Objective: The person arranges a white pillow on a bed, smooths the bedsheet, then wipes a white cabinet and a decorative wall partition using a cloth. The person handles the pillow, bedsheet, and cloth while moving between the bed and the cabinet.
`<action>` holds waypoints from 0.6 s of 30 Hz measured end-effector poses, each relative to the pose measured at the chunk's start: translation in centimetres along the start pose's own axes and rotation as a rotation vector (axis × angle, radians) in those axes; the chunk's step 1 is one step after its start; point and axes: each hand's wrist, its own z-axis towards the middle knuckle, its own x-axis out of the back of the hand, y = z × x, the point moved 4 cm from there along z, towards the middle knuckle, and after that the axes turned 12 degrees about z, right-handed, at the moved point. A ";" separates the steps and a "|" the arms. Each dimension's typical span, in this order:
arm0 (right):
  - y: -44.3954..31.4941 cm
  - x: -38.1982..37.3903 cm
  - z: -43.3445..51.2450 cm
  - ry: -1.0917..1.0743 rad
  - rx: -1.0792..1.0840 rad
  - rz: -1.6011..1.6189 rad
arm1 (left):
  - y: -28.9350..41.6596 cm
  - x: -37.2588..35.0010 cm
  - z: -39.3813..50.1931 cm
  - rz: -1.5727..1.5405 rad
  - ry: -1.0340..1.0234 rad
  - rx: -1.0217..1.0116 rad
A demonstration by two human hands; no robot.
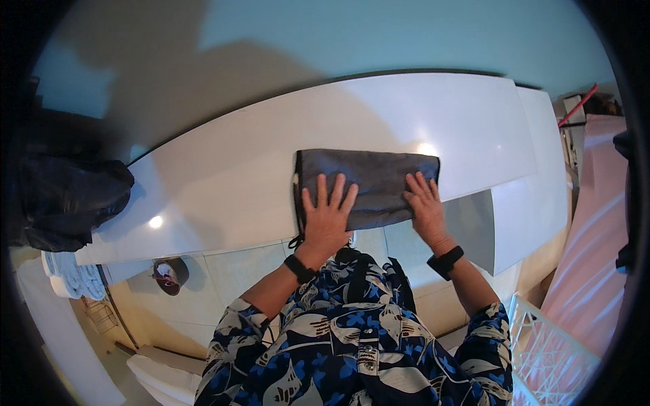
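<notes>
A folded dark grey cloth with black edging lies flat at the front of a white tabletop. My left hand presses on its left part, fingers spread. On the right end rests my right hand, palm down, with its fingertips on the fabric. Neither hand grasps the cloth. A thin black cord loop hangs from its lower left corner, close to my left wrist. Its front edge reaches over the table's edge.
A black bag-like bundle sits at the table's left end. On the floor stands a small bin with things inside. To the right are a white panel, a pink curtain-like cloth and a white lattice rack.
</notes>
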 end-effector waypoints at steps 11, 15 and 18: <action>-5.7 -3.4 -0.3 0.035 -0.094 -0.028 | -1.0 1.2 -1.9 -0.100 -0.064 -0.089; -11.3 -7.9 2.0 -0.092 0.030 0.021 | -6.0 0.6 -6.6 0.041 -0.082 0.044; -15.6 -9.8 4.1 -0.043 0.164 0.109 | -9.5 1.1 -10.2 0.049 -0.175 0.165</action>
